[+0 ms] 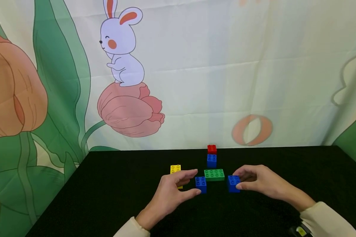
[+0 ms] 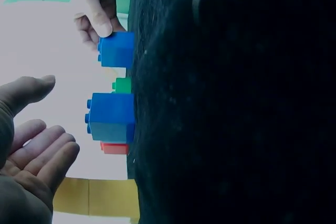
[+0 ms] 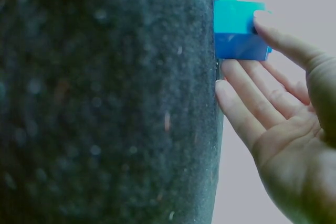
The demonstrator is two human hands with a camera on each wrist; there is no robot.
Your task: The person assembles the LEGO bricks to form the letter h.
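Observation:
My left hand is spread beside a blue brick, thumb and fingers parted. In the left wrist view, a gap lies between the thumb and that blue brick. Another blue brick sits to the right, low on the black cloth. My right hand holds it by the right side, thumb in front and fingers behind. In the right wrist view, the thumb tip rests on this blue brick, and some fingertips are hidden behind it. A long green brick lies between and behind both blue bricks.
Farther back stand a third blue brick and a red brick. A yellow brick is partly covered by my left hand. The black table cloth meets a printed curtain at its far edge.

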